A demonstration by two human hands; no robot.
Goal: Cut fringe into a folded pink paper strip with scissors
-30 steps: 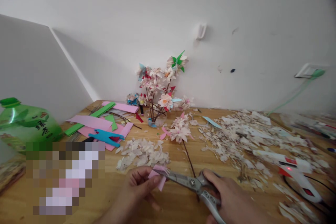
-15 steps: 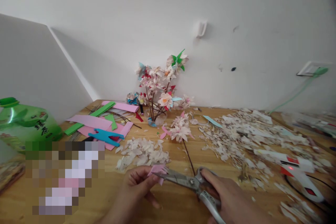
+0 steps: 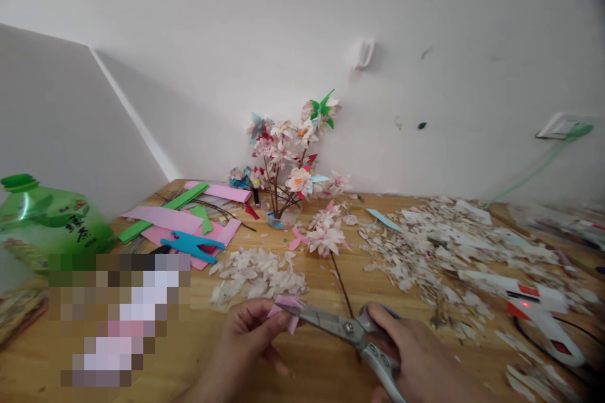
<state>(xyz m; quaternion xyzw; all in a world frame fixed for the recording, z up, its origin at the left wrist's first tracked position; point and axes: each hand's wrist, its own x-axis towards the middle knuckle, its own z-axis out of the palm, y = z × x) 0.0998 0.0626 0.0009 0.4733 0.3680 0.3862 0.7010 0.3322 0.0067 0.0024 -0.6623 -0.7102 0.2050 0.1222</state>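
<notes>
Between thumb and fingers, my left hand [image 3: 258,334] pinches a small folded piece of pink paper [image 3: 287,310] near the bottom centre. My right hand [image 3: 406,346] grips the handles of metal scissors [image 3: 350,329], whose blades point left with the tips at the pink paper. Just beyond the scissors lies a pale pink flower [image 3: 326,239] on a brown stem that runs down toward the blades. A pile of loose whitish petals [image 3: 258,274] rests above my left hand.
Flowers on stems [image 3: 283,151] stand in a clear holder by the wall. Pink, green and blue strips [image 3: 165,217] and a green bottle [image 3: 51,223] are at left. Dried petals [image 3: 425,252] and a white glue gun [image 3: 543,312] lie at right.
The scissors and both hands stay at the pink paper with hardly any movement. The whole view has shifted very slightly.
</notes>
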